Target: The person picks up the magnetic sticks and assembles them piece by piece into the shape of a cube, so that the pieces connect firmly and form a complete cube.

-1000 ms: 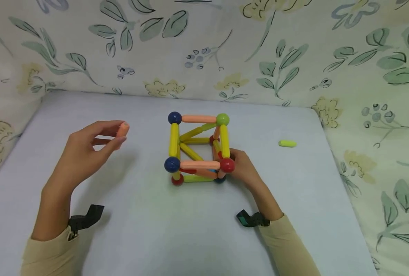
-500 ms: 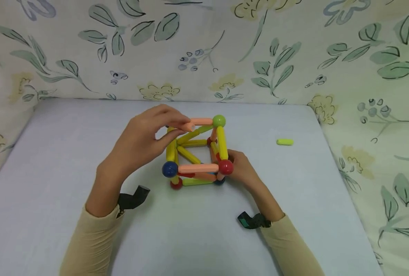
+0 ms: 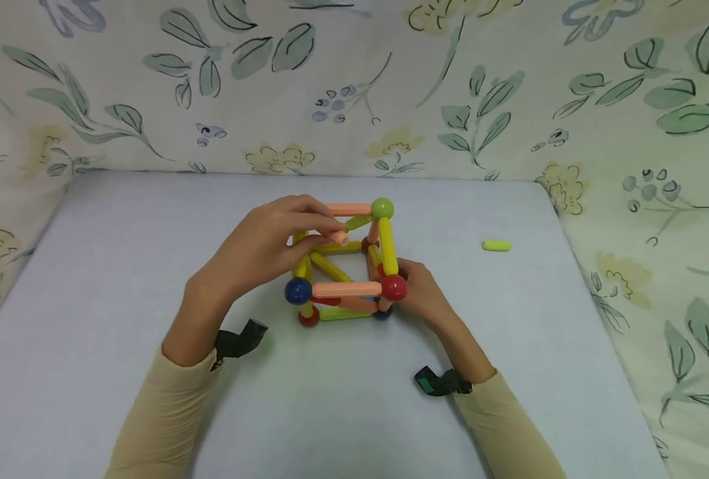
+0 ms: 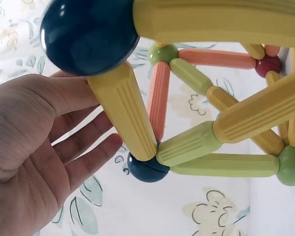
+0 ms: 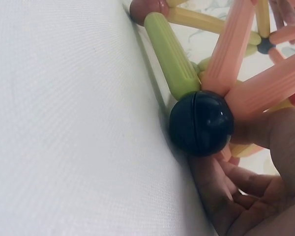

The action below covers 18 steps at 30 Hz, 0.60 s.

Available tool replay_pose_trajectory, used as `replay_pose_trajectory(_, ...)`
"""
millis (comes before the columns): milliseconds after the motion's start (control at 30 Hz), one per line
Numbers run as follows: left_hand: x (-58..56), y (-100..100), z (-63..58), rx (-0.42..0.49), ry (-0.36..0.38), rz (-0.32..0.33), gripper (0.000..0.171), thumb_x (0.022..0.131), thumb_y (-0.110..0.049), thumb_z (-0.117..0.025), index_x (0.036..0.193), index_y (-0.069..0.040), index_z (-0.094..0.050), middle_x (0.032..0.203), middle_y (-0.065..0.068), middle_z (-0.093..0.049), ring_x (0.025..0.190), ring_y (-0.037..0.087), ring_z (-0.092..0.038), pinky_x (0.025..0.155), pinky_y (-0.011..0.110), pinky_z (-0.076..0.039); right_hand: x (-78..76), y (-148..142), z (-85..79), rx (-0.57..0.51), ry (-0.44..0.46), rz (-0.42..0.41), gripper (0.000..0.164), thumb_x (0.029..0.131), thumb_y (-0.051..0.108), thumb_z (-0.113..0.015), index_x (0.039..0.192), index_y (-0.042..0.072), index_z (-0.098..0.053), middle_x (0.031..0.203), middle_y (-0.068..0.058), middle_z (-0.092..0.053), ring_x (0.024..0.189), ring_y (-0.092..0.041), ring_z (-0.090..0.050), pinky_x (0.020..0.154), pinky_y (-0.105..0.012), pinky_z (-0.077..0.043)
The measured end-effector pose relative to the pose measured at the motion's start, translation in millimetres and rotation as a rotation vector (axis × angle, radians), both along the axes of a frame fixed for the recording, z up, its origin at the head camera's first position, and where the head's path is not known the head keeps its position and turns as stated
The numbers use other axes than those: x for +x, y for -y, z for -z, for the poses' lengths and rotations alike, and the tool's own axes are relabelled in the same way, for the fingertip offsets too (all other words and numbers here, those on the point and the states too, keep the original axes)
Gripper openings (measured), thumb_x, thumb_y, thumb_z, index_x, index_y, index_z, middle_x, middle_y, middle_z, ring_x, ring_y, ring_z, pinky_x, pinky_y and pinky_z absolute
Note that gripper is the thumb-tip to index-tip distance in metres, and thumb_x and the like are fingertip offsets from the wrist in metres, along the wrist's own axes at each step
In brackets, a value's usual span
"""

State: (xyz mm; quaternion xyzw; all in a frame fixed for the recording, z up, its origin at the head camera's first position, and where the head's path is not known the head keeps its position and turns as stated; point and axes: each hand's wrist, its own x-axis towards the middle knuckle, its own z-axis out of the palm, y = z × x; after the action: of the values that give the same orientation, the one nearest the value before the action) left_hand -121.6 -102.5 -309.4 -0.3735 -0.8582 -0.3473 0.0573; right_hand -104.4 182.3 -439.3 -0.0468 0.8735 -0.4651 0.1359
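Observation:
A cube-like frame of magnetic sticks and balls [image 3: 346,289] stands on the white table. Its sticks are peach, yellow and light green, with blue, red and green balls. My left hand [image 3: 259,243] pinches a peach magnetic stick [image 3: 340,237] over the frame's upper left part and covers the far-left top ball. In the left wrist view, my left hand's fingers lie beyond a yellow stick [image 4: 124,113]; the pinched stick is hidden there. My right hand [image 3: 424,293] holds the frame's lower right side, its fingers close around the sticks by a dark blue ball [image 5: 201,123].
A loose light green stick [image 3: 496,245] lies on the table [image 3: 330,399] right of the frame. Floral cloth [image 3: 354,86] rises behind the table's far edge and along its right side. Each wrist carries a black camera strap.
My left hand has moved right, from beside the frame to above its upper left part, carrying the peach stick. The right hand stays at the frame's lower right.

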Motion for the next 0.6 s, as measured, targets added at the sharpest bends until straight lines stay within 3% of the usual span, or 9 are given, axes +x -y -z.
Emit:
replay_pose_trajectory(167, -2.6, -1.8, -2.2, -0.093, 0.021, -0.005, 0.027, 0.092, -0.016, -0.083, 0.118, -0.021, -0.082, 0.117, -0.006, -0.073, 0.109, 0.014, -0.064, 0.086, 0.036, -0.057, -1.8, -1.3, 3.1, -0.001, -0.007, -0.021, 0.043, 0.093, 0.028, -0.080, 0.126, 0.003, -0.069, 0.113, -0.013, -0.071, 0.107, -0.030, -0.061, 0.092, -0.046, -0.058)
replay_pose_trajectory(367, -9.4, -7.2, -7.3, -0.248, 0.007, 0.055, 0.024, 0.093, -0.022, -0.082, 0.118, -0.023, -0.082, 0.116, -0.008, -0.073, 0.110, 0.014, -0.063, 0.090, 0.034, -0.057, 0.6, -1.6, 1.7, -0.013, 0.005, -0.004, 0.043, 0.093, 0.031, -0.081, 0.125, 0.005, -0.071, 0.111, -0.011, -0.072, 0.104, -0.028, -0.062, 0.087, -0.041, -0.058)
replay_pose_trajectory(600, -14.9, -9.0, -12.2, -0.299, 0.029, 0.105, 0.026, 0.094, -0.017, -0.081, 0.119, -0.022, -0.082, 0.115, -0.005, -0.073, 0.110, 0.017, -0.064, 0.092, 0.038, -0.058, -0.6, -1.6, 0.1, 0.002, -0.006, -0.013, 0.043, 0.093, 0.030, -0.079, 0.126, 0.004, -0.070, 0.112, -0.012, -0.072, 0.105, -0.029, -0.062, 0.088, -0.043, -0.058)
